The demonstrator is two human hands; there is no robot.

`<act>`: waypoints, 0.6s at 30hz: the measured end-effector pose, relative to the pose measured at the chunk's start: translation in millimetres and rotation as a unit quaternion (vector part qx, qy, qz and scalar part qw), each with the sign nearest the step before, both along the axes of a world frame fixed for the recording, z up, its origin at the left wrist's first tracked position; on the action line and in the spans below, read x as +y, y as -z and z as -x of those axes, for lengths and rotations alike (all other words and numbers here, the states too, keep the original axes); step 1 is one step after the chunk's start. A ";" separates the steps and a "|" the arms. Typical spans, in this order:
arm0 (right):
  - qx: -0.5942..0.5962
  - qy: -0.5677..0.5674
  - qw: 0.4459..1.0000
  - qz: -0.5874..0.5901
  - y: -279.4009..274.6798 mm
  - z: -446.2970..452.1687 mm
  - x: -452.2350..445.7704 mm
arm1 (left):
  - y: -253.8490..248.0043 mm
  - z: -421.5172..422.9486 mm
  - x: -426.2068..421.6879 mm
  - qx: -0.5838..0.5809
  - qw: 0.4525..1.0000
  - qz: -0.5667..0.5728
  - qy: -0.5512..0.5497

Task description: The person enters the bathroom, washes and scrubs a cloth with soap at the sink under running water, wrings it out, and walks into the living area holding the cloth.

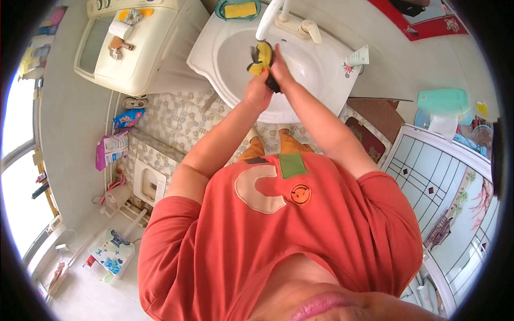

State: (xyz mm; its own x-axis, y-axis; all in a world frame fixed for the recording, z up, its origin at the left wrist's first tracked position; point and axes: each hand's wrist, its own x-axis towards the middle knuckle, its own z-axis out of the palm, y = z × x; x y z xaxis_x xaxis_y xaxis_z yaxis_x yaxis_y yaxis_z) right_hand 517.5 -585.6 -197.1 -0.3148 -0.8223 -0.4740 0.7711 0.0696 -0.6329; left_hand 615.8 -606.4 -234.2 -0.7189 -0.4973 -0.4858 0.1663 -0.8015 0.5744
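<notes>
Under the white faucet (267, 21), a yellow-and-black cloth item (263, 55) is bunched up above the washbasin (227, 69). Whether it is a glove, a sock or a rag I cannot tell. My left hand (258, 92) is closed around its lower yellow part, fingers partly hidden. From the other side, my right hand (280, 69) grips the item, with a black end hanging down between the two hands. The top of the cloth is right beneath the spout, and I cannot make out whether water runs.
A green soap dish with a yellow sponge (240, 10) is at the basin's back left, a white tube (357, 56) at its right edge. Left stands a washing machine (155, 43) with brushes on its lid. A squat toilet (149, 182) is set in the floor at left.
</notes>
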 end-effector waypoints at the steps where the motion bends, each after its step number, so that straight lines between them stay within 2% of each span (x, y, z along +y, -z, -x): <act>1: -0.053 0.016 0.998 -0.019 0.0 3.9 2.2 | -6.1 0.9 -2.7 -0.041 0.999 -0.021 -0.002; 3: 0.130 0.067 0.989 -0.012 14.5 -33.2 -1.0 | -15.6 4.4 -17.6 -0.117 0.991 -0.059 -0.005; 4: 0.309 0.058 0.949 -0.029 15.5 -52.5 5.4 | -7.3 -3.1 -29.1 -0.079 0.991 -0.109 -0.007; 5: 0.401 0.008 0.915 0.036 17.3 -62.3 16.3 | 17.2 -3.1 -44.0 -0.075 0.989 -0.128 -0.003; 7: 0.486 -0.068 0.871 -0.033 20.6 -65.5 23.6 | 22.0 -5.4 -37.2 0.025 0.984 -0.161 -0.067; 8: 0.455 -0.005 0.890 0.018 37.5 -49.5 15.1 | 24.8 -2.5 -33.0 0.018 0.995 -0.102 -0.013; 9: 0.420 0.056 0.903 0.067 65.6 -22.8 2.4 | -9.6 5.6 -20.3 -0.081 0.995 -0.046 0.023; 10: 0.376 0.082 0.923 0.001 88.7 6.9 -3.7 | -21.9 0.9 -15.0 -0.082 0.995 -0.042 0.046; 11: 0.337 0.046 0.940 -0.018 87.3 27.1 3.2 | -30.4 -1.1 -14.8 -0.080 0.994 -0.034 0.071; 12: 0.298 0.009 0.954 -0.040 85.0 47.3 10.0 | -39.8 -0.9 -18.4 -0.078 0.994 -0.026 0.076; 13: 0.299 -0.047 0.953 -0.010 78.9 59.9 18.5 | -48.4 -3.3 -23.4 -0.077 0.994 -0.018 0.079; 14: 0.189 -0.028 0.982 -0.001 74.3 64.5 28.8 | -52.4 -7.8 -28.3 -0.076 0.994 -0.011 0.081; 16: -0.035 0.008 0.999 0.017 36.7 62.0 49.9 | -45.3 -11.4 -39.2 -0.087 0.982 0.094 0.137; 17: -0.020 -0.021 0.999 -0.017 18.8 61.0 51.8 | -38.6 -12.1 -44.9 -0.092 0.971 0.145 0.165; 18: -0.005 -0.049 0.998 -0.051 1.9 57.8 52.4 | -41.4 -11.2 -51.2 -0.035 0.951 0.210 0.225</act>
